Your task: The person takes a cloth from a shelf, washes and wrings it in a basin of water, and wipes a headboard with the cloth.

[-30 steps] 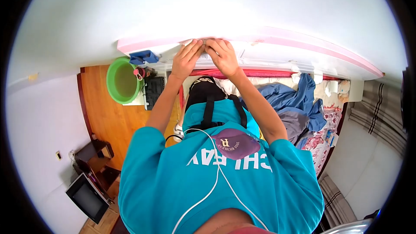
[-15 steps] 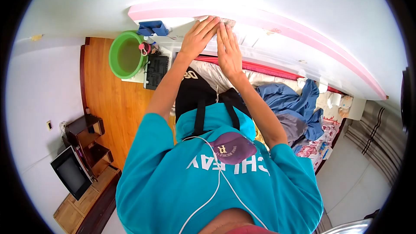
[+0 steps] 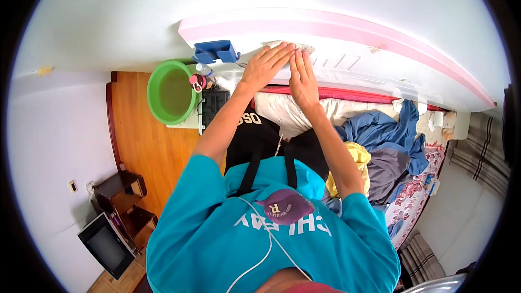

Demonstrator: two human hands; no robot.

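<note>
Both hands reach forward to a white headboard (image 3: 347,61) with a pink top edge. A pale, light-coloured cloth (image 3: 307,48) lies against its surface, partly hidden under my fingertips. My left hand (image 3: 266,66) rests flat on the cloth, fingers stretched out and slanting right. Beside it, my right hand (image 3: 304,80) has its fingers straight and pointing up, with the tips at the cloth's lower edge. The fingertips of the two hands nearly meet. Neither hand has its fingers wrapped round anything.
Left of the headboard stand a green basin (image 3: 154,95) of murky water, a pink-capped bottle (image 3: 199,82) and a black case (image 3: 213,109). A blue holder (image 3: 215,51) is on the headboard. Blue clothing (image 3: 374,127) and a yellow cloth (image 3: 356,163) lie on the bed.
The view has shifted, so the headboard, basin and bed appear lower and further right. Both hands remain flat at the cloth, with little visible movement along the headboard.
</note>
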